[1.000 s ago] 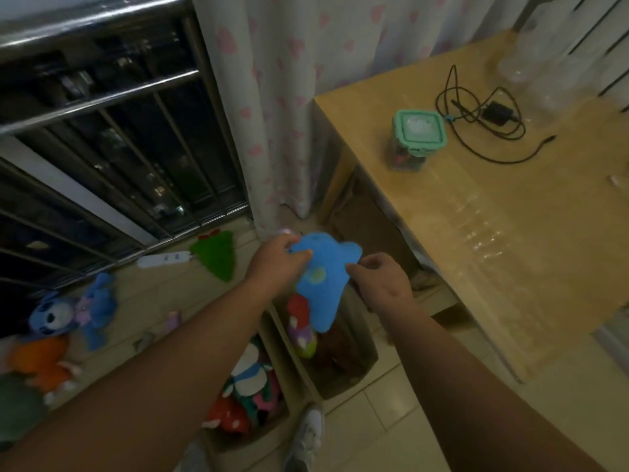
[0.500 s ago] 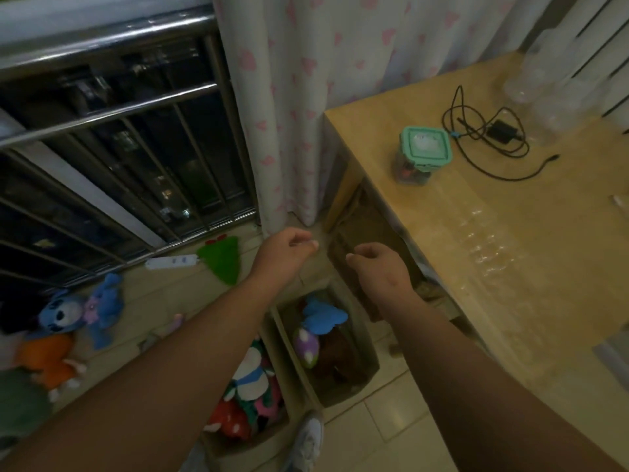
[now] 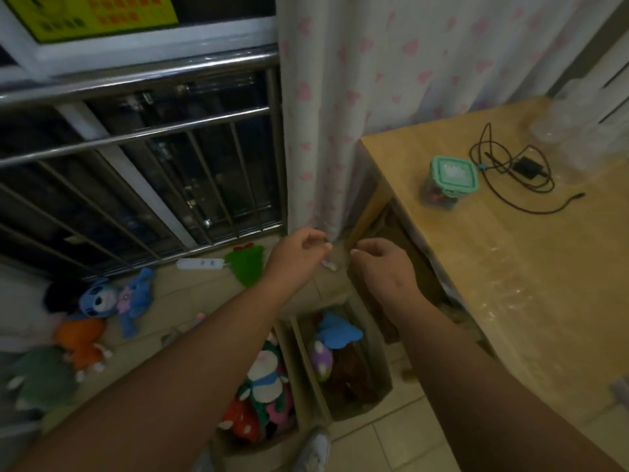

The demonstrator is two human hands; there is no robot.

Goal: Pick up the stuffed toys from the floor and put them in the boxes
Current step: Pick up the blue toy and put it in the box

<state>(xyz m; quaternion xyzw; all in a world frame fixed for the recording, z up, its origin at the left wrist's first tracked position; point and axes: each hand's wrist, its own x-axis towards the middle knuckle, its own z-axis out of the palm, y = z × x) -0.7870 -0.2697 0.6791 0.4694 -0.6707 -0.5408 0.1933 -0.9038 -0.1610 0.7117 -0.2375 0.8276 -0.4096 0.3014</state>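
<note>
**Both hands empty above the boxes; the next toys lie to the left**

The left hand (image 3: 299, 253) and the right hand (image 3: 381, 267) hover side by side above the far end of two open cardboard boxes. Both have loosely curled fingers and hold nothing. A flat sky-blue stuffed toy (image 3: 340, 330) lies on top of the pile in the right-hand cardboard box (image 3: 383, 352), well below the hands and touching neither. The left-hand cardboard box (image 3: 289, 379) beside it is packed with red, white and pink plush.

Several toys are not yet boxed. A flat green felt toy (image 3: 246, 267) lies on the tiled floor (image 3: 190, 294) just left of the left hand, its long axis running away from the person towards the metal railing. Farther left, well apart from both hands, sits a cluster: a blue big-eared plush (image 3: 102, 299), an orange plush (image 3: 80, 338) and a dull green plush (image 3: 41, 379).

Everything on the floor lies to the person's left, so the left hand is the nearer one. The green felt toy looks like the shortest reach; the cluster would likely need a turn or a step leftward.
</note>
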